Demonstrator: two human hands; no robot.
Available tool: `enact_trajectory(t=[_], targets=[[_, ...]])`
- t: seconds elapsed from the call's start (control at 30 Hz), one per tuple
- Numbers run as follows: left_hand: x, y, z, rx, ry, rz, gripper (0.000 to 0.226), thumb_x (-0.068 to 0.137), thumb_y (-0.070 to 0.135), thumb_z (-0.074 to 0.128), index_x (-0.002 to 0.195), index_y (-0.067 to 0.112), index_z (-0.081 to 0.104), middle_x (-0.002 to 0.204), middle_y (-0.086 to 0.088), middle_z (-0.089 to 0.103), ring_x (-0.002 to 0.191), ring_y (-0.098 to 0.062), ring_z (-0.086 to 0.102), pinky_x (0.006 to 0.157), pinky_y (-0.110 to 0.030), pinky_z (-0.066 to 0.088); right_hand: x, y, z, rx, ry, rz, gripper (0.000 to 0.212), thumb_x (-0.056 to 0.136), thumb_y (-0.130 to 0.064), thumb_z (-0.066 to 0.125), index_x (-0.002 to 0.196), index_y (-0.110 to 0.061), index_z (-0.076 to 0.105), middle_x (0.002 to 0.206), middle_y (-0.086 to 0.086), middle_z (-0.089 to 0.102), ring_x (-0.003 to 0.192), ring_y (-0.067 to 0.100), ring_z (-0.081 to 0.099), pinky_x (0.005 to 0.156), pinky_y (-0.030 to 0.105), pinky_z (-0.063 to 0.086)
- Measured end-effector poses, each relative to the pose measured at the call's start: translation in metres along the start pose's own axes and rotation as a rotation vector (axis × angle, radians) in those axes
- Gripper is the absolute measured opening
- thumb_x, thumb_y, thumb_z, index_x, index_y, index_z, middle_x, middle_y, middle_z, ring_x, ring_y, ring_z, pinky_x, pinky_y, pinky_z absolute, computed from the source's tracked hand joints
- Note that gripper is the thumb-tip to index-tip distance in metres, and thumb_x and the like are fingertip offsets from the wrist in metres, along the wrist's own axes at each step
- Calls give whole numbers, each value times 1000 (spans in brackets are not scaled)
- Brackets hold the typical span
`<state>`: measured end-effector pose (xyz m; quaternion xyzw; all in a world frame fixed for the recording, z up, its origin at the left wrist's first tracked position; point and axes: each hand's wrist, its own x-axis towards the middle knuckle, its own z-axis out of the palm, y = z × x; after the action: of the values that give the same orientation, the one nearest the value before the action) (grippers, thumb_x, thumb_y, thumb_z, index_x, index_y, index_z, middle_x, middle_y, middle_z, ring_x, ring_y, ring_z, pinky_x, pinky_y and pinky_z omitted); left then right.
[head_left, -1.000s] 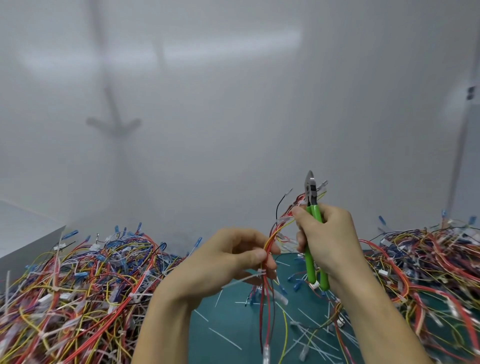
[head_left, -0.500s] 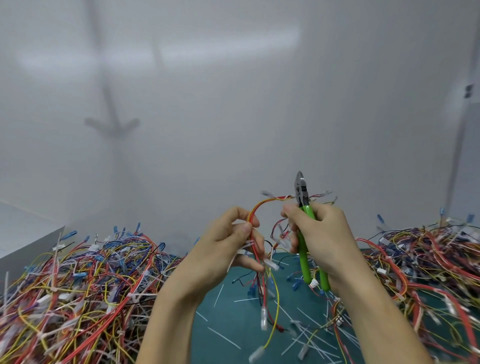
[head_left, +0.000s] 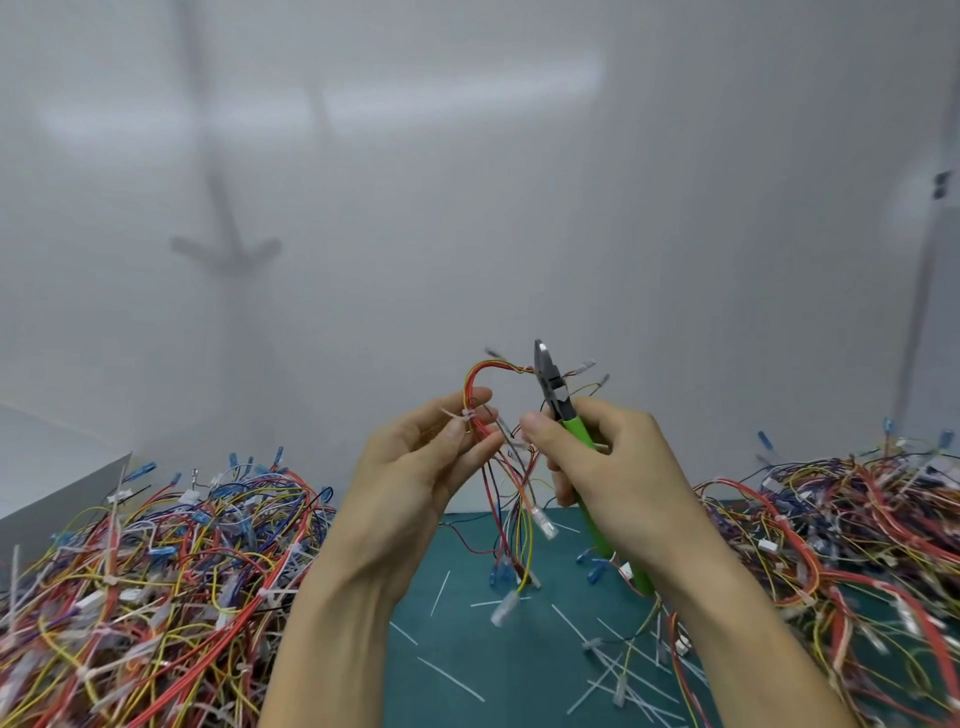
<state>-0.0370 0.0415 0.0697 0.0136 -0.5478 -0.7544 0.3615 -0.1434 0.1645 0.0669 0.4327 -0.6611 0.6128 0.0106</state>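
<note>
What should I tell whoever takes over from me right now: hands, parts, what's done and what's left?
Left hand pinches the wire bundle at its white cable tie, above the green mat.
Right hand grips the cutters, tip up, beside the bundle, off the tie.
Done: cut tie scraps lie on the mat.
Left: probably snip this tie; wire piles flank the mat.

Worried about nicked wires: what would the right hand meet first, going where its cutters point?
Likely nothing: the right hand aims the cutters up at bare wall; the wire loop crosses lower, depth unclear.

Bright, even light; hazy wall reflections; edges bowed, slightly soft.
</note>
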Motion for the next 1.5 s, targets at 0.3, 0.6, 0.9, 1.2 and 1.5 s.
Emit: enact_trajectory(t=[0.3, 0.6, 0.9, 1.2, 1.5], targets=[[0, 5, -3, 7, 73, 9, 30, 72, 14, 70, 101, 5, 73, 95, -8, 77, 78, -10, 72, 64, -16, 56, -6, -7, -7, -387, -141, -71, 56, 84, -68, 54, 78, -13, 63, 53, -6, 40, 52, 10, 33, 52, 29, 30], [-2, 8, -3, 62, 97, 20, 25, 66, 16, 77, 89, 10, 70, 83, -8, 73, 68, -13, 70, 60, -17, 56, -8, -10, -7, -559, -136, -120, 63, 82, -75, 39, 73, -14, 54, 56, 0, 43, 59, 18, 41, 56, 36, 33], [-2, 8, -5, 118, 113, 31, 24, 68, 13, 77, 89, 12, 67, 79, -6, 73, 68, -14, 69, 60, -19, 56, -7, -9, -12, -527, -209, -95, 61, 87, -70, 44, 78, -11, 59, 59, 2, 39, 55, 13, 32, 54, 34, 28], [-2, 6, -6, 161, 82, 58, 12, 67, 16, 78, 78, 19, 74, 87, -12, 74, 76, -16, 70, 64, -21, 58, -6, -10, -15, -502, -242, -64, 64, 88, -67, 45, 75, -5, 52, 64, 13, 40, 55, 14, 29, 56, 35, 27], [-1, 4, -4, 187, 72, 79, 15, 66, 19, 78, 81, 18, 74, 86, -10, 73, 76, -16, 70, 64, -22, 57, -7, -12, -16, -452, -298, -4, 66, 89, -67, 44, 76, -3, 56, 73, 22, 50, 58, 16, 38, 59, 40, 38]])
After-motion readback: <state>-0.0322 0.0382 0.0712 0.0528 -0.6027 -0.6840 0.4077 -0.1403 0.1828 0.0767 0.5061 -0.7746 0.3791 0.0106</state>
